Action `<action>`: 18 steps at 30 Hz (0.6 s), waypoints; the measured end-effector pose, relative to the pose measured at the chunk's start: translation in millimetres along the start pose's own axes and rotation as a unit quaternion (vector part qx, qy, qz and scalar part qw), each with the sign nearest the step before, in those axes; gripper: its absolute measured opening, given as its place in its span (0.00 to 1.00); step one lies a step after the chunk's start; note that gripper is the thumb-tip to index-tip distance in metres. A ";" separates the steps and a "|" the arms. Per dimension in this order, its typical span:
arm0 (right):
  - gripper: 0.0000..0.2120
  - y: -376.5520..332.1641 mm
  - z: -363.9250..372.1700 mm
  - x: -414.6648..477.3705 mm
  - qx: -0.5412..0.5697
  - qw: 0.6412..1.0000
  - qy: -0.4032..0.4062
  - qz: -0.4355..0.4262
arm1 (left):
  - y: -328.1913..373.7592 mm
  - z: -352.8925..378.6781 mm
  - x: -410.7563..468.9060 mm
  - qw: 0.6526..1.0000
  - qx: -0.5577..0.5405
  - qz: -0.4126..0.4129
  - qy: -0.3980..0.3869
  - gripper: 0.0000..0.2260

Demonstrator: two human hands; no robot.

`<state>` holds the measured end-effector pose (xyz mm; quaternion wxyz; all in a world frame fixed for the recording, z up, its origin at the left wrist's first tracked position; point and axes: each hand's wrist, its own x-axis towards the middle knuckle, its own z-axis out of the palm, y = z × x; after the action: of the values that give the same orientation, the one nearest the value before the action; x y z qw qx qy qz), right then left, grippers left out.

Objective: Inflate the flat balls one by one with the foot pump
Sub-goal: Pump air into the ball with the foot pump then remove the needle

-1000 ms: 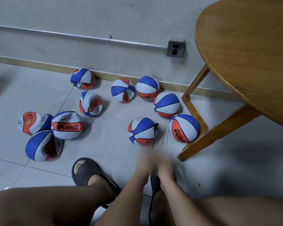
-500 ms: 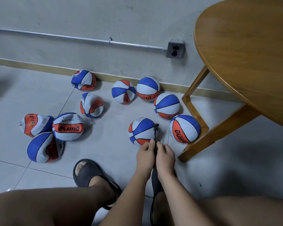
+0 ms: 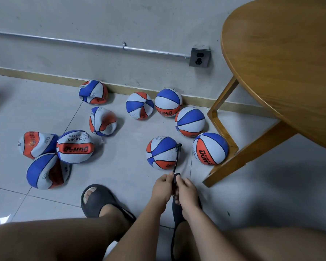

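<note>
The left hand [image 3: 162,187] and the right hand [image 3: 187,191] meet low in the middle, each with fingers curled to pinch a black fitting [image 3: 177,177] on the pump hose [image 3: 176,159]. From that grip the hose runs straight away from the person to its nozzle [image 3: 179,146], which sits on the upper right flank of the connected ball [image 3: 161,153] — a ball that looks round and about full, just beyond the fingertips. I cannot make out the foot pump itself; a dark shape under the wrists may be it or a sandal.

The hose's long axis runs near to far, so freeing the nozzle would likely take a short reach forward, and the right hand is slightly nearer. The crumpled flat balls [image 3: 74,146] lie well off to the left, beyond the left sandal [image 3: 96,200], with bare tile between. Room is tighter on the right — a filled ball [image 3: 210,148] sits near the connected one, just beside the table leg [image 3: 252,153].
</note>
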<state>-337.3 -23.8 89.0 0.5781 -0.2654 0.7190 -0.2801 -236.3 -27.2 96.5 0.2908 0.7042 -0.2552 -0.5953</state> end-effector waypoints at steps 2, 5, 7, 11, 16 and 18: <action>0.19 13.7 -4.8 2.5 -0.017 0.999 -0.016 0.042 | -14.0 -2.7 5.7 0.999 0.043 -0.029 0.003 0.19; 0.19 27.4 -8.4 2.8 -0.017 0.997 -0.028 0.073 | -28.4 -2.6 7.4 0.997 0.065 -0.049 0.001 0.20; 0.18 26.9 -7.2 -0.8 -0.010 0.997 -0.026 0.075 | -31.2 -2.1 6.2 0.997 0.069 -0.041 0.005 0.20; 0.18 3.9 2.8 -8.4 -0.001 1.000 0.020 0.016 | -16.9 1.3 0.2 0.999 0.035 0.006 0.025 0.19; 0.20 -50.3 12.1 -6.7 0.029 0.994 0.056 -0.084 | 50.9 1.0 -6.1 0.994 -0.070 0.071 0.035 0.17; 0.19 -62.0 14.4 -5.6 0.051 0.991 0.059 -0.104 | 67.3 -2.3 -6.3 0.993 -0.072 0.086 0.032 0.16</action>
<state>-318.5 -64.8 134.2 0.5148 -0.2920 0.7053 -0.3903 -236.0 -69.7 149.2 0.3987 0.6754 -0.2621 -0.5623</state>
